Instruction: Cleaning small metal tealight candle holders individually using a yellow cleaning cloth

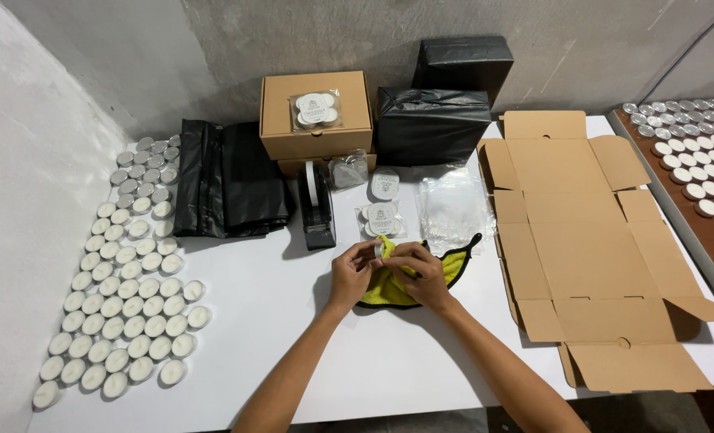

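Wiping a tealight (379, 250) over the yellow microfibre cloth (409, 277), near the middle of the white table (293, 321). Best done, by the look of it, with a light turning motion, keeping the cup above the cloth so nothing drops onto bare tabletop, and without squeezing the thin metal wall out of shape.

Left hand (350, 273) curled, thumb and forefinger pinched together on the small tealight, held just above the cloth's upper edge. Right hand (421, 273) closed likewise, fingertips pressed to the same tealight from the other side, with a fold of cloth bunched under the palm. Neither hand spread; both drawn tight, fingertips meeting. Hard to tell exactly how much of the tealight sits inside the cloth.

Just beyond the hands, two small clear packs of tealights (379, 216), a black tape dispenser (318, 210) to their left and a heap of clear plastic bags (453, 204) to their right. Rows of loose tealights (129, 305) well apart at the left. Flat unfolded cardboard box (581, 240) at the right. Closed brown carton (315, 116) and black plastic-wrapped parcels (431, 124) along the wall
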